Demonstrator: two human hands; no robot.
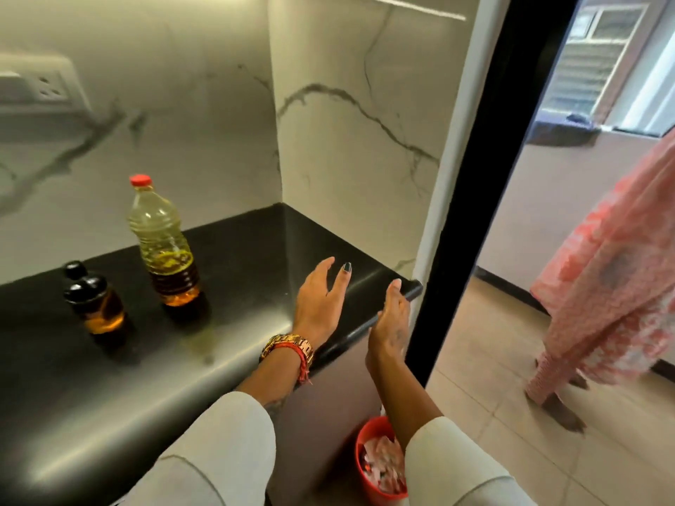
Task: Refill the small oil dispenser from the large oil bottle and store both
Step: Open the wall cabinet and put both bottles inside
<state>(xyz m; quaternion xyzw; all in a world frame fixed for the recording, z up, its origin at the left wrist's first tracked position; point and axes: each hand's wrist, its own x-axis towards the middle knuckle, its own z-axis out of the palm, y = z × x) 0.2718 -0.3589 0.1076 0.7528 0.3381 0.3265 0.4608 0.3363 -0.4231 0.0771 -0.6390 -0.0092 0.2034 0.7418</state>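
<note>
Far left on the wall, a white socket (44, 87), blurred. Below it the black desk (91, 396), glossy, w/ light streaks on it. On the desk, left side: the dispenser (95, 303), small, squat, upright, black rounded top w/ a black knob behind it, clear body w/ amber oil, approx half full. Just right of it and a bit further back, near but apart: the bottle (163, 246), tall clear plastic, red cap on, ribbed lower body, upright. Oil sits only in the bottom part, golden-brown; upper part looks empty, pale greenish. Both stand well left of the hands, neither touched.

Moving right: left hand (319, 304) over the desk near its front edge, fingers straight and spread wide, holding nothing; dark polish on one nail. Gold watch (288, 346) and a red thread on that wrist, white sleeve (219, 443) behind. Can't tell if the palm touches the desk or hovers.

Right hand (391, 323) just past the desk's rounded edge, seen edge-on, fingers straight and together, nothing in it. Hands near each other, apart.

Below, on the floor by the cabinet: red bin (376, 465) w/ paper scraps inside. Then a black vertical frame (475, 213). Far right, a second person in a pink patterned outfit (613, 286), barefoot on beige tiles.
</note>
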